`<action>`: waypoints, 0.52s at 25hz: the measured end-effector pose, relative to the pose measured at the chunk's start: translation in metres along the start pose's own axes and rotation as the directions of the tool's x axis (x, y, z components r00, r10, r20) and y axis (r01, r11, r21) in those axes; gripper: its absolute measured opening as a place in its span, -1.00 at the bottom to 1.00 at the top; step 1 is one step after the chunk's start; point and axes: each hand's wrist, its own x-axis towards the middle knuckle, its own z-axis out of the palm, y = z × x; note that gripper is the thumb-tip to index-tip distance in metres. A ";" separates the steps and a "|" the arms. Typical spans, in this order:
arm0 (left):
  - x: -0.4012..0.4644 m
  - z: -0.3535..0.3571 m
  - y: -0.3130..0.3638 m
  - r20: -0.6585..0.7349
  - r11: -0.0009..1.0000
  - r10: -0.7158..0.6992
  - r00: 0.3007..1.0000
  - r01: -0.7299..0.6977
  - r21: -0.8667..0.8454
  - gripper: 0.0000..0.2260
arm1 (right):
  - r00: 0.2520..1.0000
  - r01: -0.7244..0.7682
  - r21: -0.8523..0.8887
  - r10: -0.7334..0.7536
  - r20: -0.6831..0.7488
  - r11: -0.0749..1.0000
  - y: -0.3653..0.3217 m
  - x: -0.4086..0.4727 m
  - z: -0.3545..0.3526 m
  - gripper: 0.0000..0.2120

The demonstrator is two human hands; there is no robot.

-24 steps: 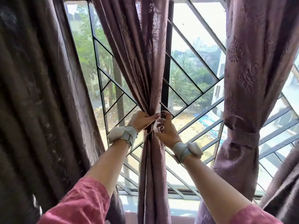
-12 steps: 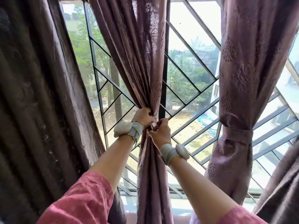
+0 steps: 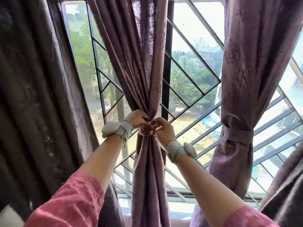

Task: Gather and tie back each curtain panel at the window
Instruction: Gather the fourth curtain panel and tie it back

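Observation:
A mauve middle curtain panel hangs gathered into a narrow bundle in front of the window's centre post. My left hand and my right hand meet at its pinched waist, fingers closed on a matching fabric tie-back wrapped around the bundle. To the right, a second mauve panel is cinched by its own tie-back band. On the left a dark panel hangs loose and ungathered.
Behind the curtains is a window with a black diagonal metal grille. The sill runs along the bottom. Another dark curtain edge shows at the lower right. Trees and buildings lie outside.
Both hands have closed in tighter at the middle panel's waist, and their fingers now work the tie-back at the front. The view has shifted slightly.

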 end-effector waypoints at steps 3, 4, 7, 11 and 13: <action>-0.008 -0.008 -0.006 0.077 0.998 0.021 0.997 -0.016 -0.054 -0.84 | 0.992 -0.128 0.100 0.130 -0.007 0.987 0.004 0.010 0.008 -0.60; -0.013 -0.009 -0.007 0.080 0.997 0.030 0.996 -0.024 -0.069 -0.84 | 0.982 -0.187 0.151 0.190 -0.001 0.971 0.006 0.011 0.013 -0.62; -0.021 -0.014 -0.008 0.120 0.997 0.074 0.990 -0.076 0.008 -0.72 | 0.955 -0.291 0.225 0.297 0.007 0.930 0.008 0.014 0.020 -0.66; -0.019 -0.016 -0.012 0.119 0.986 0.084 0.989 -0.100 0.134 -0.85 | 0.961 -0.277 0.196 0.269 0.064 0.941 -0.001 0.014 0.022 -0.68; -0.017 -0.012 -0.012 0.082 0.989 0.088 0.993 -0.097 0.115 -0.85 | 0.984 -0.172 0.137 0.162 0.079 0.975 -0.009 0.014 0.018 -0.73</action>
